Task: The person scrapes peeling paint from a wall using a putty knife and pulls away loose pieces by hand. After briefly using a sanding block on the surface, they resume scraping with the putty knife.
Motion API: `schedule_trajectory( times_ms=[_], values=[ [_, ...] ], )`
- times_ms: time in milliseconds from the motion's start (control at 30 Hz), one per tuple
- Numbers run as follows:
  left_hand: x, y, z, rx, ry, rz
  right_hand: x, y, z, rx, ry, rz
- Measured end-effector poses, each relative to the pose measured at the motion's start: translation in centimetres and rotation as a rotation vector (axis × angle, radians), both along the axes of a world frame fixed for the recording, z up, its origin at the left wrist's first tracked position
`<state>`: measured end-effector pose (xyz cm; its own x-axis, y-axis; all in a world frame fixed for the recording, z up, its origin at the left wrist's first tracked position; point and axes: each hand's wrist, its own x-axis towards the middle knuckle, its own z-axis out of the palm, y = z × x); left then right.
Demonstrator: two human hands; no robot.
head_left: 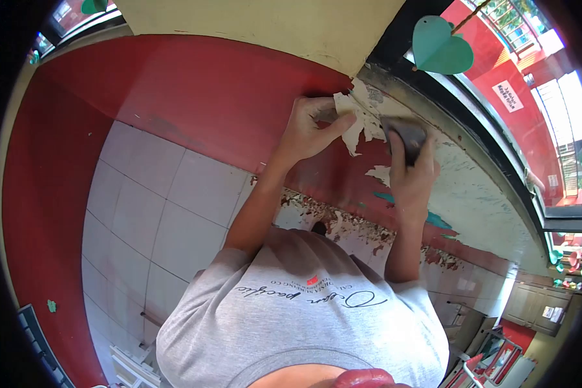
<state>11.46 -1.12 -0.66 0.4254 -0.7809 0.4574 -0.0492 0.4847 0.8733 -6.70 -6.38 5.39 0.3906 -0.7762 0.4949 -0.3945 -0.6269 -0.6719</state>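
My left hand (313,129) is raised against the red wall (194,84), its thumb and fingers closed on a loose flap of peeling paint (350,139). To the right, my right hand (412,181) grips a dark, flat scraper (407,132). The scraper's edge lies close to the wall just below the window ledge; whether it touches is hard to make out. Around both hands the wall shows ragged cream patches where the red layer is off. Below my right hand are turquoise streaks (436,221) and a pale, bare stretch of wall (469,187).
Paint chips (330,216) lie scattered on the floor along the wall's foot, over white tiles (145,187). A window with a dark frame (491,119) runs along the right, and a green paper heart (441,45) hangs beside it. Wooden cabinets (530,304) stand at the far right.
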Motion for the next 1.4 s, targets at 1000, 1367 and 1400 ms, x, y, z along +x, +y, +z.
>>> schedule_trajectory(
  times_ms=[1000, 1367, 1400],
  values=[
    [-4.5, -0.2, 1.5, 0.225, -0.017, 0.36, -8.9, -0.1, -5.2, 0.204, 0.123, 0.056],
    [-4.3, -0.7, 0.9, 0.155, 0.039, 0.296, -6.8, -1.2, -2.8, -0.074, 0.361, 0.008],
    [-4.2, -0.7, 0.7, 0.144, 0.041, 0.303, -6.7, -1.2, -2.7, -0.092, 0.368, -0.002]
  ],
)
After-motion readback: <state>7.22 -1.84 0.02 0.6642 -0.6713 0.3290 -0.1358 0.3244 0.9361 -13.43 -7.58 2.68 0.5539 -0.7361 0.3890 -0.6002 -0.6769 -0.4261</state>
